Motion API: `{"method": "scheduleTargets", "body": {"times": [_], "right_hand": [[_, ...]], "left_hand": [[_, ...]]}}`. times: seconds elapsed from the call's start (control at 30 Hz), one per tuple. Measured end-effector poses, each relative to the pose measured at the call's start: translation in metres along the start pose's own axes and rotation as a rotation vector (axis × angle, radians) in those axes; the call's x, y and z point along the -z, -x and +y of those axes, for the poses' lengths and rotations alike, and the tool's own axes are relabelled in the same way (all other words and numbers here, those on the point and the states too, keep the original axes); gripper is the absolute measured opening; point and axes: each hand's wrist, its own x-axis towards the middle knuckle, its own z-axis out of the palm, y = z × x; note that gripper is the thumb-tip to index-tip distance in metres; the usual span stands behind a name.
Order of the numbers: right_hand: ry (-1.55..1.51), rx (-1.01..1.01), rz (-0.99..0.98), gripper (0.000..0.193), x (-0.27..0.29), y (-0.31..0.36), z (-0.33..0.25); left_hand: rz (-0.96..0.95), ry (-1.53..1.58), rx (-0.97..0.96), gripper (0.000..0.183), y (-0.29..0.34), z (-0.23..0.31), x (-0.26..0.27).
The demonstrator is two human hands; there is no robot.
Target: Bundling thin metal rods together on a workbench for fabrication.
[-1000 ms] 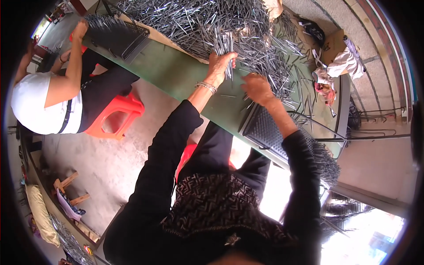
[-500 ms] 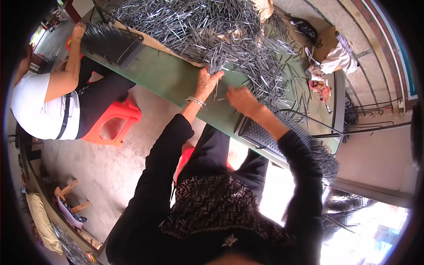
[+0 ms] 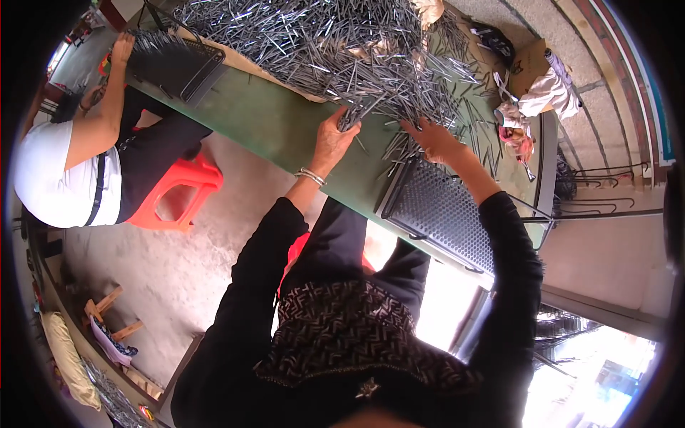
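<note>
My left hand (image 3: 334, 141), with bracelets at the wrist, is closed round a bunch of thin grey metal rods (image 3: 354, 114) above the green tabletop. My right hand (image 3: 439, 145) is at the near edge of a large heap of the same rods (image 3: 307, 43), its fingers curled down among them; the fingertips are partly hidden by the rods. Just below that hand lies a black perforated tray (image 3: 442, 207) with rows of holes, tilted over the table's front edge. My right forearm covers the tray's right end.
A person in a white top (image 3: 64, 167) sits at the left on a red stool (image 3: 178, 189), a hand at another rack of upright rods (image 3: 160, 46). Rags (image 3: 549, 93) and a cardboard box (image 3: 529, 68) lie at the right. Thin wire bars stick out beyond them.
My right hand has moved right and away from my left hand, onto the edge of the heap. My left hand still grips its bunch, now tilted more to the right.
</note>
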Motion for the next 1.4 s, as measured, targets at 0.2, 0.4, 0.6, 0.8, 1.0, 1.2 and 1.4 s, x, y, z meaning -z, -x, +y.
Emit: {"method": "scheduleTargets", "body": {"times": [0.2,0.4,0.6,0.8,1.0,1.2,1.4], "right_hand": [[0.157,0.055,0.081,0.064,-0.002,-0.012,0.000],[0.035,0.084,0.037,0.060,-0.003,-0.019,-0.010],[0.005,0.223,0.172,0.039,-0.011,-0.029,-0.009],[0.062,0.099,0.277,0.018,-0.015,-0.051,-0.012],[-0.160,-0.148,0.348,0.022,-0.013,-0.063,0.022],[-0.526,-0.375,0.437,0.035,0.042,-0.055,0.033],[-1.165,-0.317,0.334,0.033,0.073,-0.048,0.000]], "left_hand": [[-0.029,-0.310,-0.172,0.017,0.000,0.006,-0.009],[-0.149,-0.471,-0.058,0.026,-0.015,0.002,-0.006],[-0.185,-0.253,0.246,0.022,-0.031,0.000,-0.004],[-0.051,0.665,0.600,0.016,-0.028,0.004,-0.003],[-0.013,1.017,0.701,0.011,-0.025,-0.004,-0.024],[-0.010,1.114,0.685,0.014,-0.039,-0.002,-0.056],[-0.002,1.214,0.546,0.014,-0.051,0.008,-0.075]]}}
